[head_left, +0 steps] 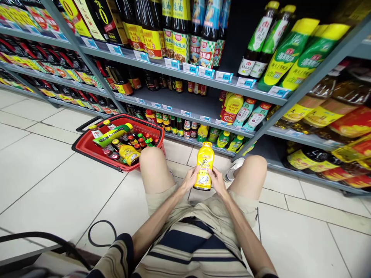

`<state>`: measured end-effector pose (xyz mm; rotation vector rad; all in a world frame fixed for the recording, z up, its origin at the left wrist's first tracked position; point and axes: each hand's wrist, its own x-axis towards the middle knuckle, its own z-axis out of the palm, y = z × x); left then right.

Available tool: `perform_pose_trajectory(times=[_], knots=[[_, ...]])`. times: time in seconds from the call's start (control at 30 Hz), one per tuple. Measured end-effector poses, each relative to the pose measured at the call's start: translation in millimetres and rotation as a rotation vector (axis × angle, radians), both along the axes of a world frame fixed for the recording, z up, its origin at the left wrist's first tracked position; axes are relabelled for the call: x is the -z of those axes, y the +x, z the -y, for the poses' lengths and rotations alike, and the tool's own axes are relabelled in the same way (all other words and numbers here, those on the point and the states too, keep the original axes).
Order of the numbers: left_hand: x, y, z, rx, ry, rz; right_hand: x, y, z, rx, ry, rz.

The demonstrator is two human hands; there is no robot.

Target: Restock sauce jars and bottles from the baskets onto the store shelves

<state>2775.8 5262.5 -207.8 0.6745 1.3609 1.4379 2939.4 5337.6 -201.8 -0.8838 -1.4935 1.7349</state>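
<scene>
A yellow bottle of oyster sauce (205,160) is held upright between my knees, its printed label towards me. My left hand (191,177) grips its left side, and my right hand (216,180) grips the right side; the fingers behind the bottle are hidden. To the left, beside my knee, a red shopping basket (87,145) stands on the floor. Inside it lie several sauce bottles, among them a green bottle (113,134) and another yellow oyster sauce bottle (129,154).
Ahead runs a grey shelf unit (174,96) with sauce bottles on several levels. Green bottles with yellow caps (292,54) stand on the upper right shelf, and large oil bottles (321,104) fill the right bay. A black curved handle (43,235) shows at lower left.
</scene>
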Motion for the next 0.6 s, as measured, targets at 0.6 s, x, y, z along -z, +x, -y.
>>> perform_pose_trajectory(times=[0.6], knots=[[3.3,-0.7,-2.2,0.008,-0.046,0.011,-1.8,-0.5,-1.2,0.011,-0.022,0.052]])
